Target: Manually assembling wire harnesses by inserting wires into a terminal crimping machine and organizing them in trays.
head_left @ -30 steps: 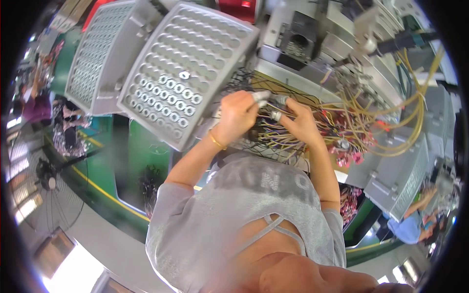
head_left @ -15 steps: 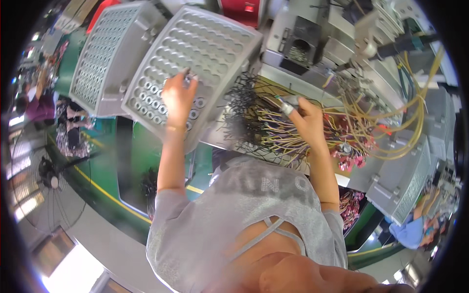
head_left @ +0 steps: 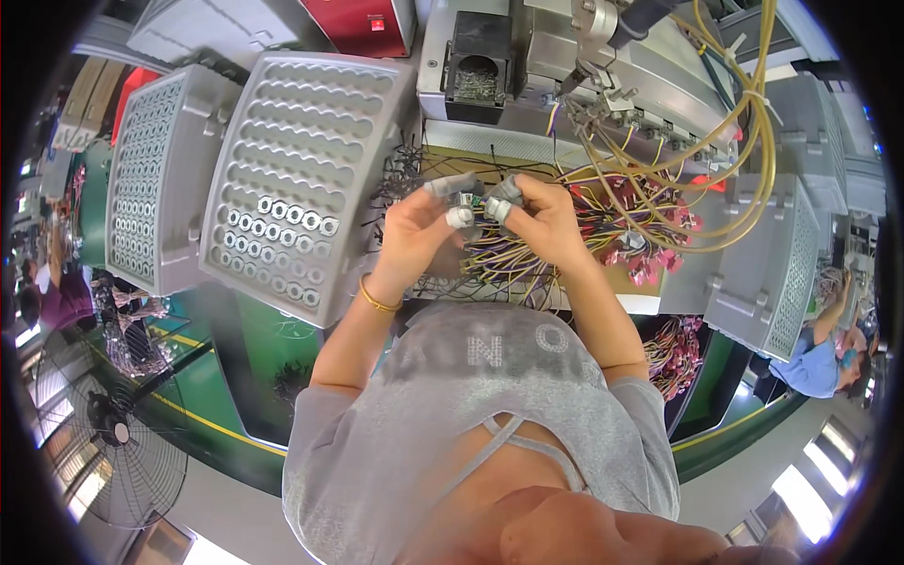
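My left hand and my right hand meet over a spread of wires, fingertips nearly touching. Pale covers wrap several fingertips on both. Pinched in the left fingers is a small metal part, its exact shape too small to make out. The right thumb and fingers close on a thin wire lead with a bit of green at its end, mostly hidden by the fingertips. Left of my hands stands a tilted grey tray with scalloped rows; shiny metal rings fill its lower rows.
A second grey tray stands farther left. Behind the wires are a black box holding small metal bits and a metal machine. Yellowish tubes loop down at right over pink connectors. A fan stands lower left.
My left hand has left the tray and come right to join my right hand above the wires. The whole view has shifted, with the trays now farther left.
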Motion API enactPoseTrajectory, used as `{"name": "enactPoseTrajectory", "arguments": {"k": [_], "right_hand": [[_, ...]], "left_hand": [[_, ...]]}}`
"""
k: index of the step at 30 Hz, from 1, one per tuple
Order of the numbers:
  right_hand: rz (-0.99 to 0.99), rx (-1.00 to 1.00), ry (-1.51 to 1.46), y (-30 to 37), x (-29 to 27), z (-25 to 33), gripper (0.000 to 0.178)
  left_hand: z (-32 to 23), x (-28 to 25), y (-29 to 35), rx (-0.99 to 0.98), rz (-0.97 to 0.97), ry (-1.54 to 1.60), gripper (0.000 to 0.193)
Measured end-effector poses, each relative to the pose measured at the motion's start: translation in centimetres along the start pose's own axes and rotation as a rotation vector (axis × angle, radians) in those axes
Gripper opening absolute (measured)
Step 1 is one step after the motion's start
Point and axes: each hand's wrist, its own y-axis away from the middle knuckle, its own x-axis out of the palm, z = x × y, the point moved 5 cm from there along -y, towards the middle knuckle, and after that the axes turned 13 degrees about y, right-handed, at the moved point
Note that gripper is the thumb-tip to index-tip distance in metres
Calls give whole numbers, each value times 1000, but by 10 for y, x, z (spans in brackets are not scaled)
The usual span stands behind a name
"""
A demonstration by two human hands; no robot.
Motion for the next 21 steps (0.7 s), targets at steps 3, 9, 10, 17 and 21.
{"name": "enactPoseTrajectory", "arguments": {"k": [3,9,10,17,21], "right_hand": [[-10,-1,-7,0,0,-1,11],[-7,1,35,-1,-2,1,11],[-9,-1,44,0,-3,2,10],[32,-77,221,3,-4,5,10],[37,61,141,4,4,-3,15]], "left_hand": [[-1,4,1,32,10,10,40],[-3,9,3,36,66,23,41],[-4,11,3,46,73,14,41],[-7,19,1,216,54,-124,31],[4,14,-5,81,-56,0,23]]}}
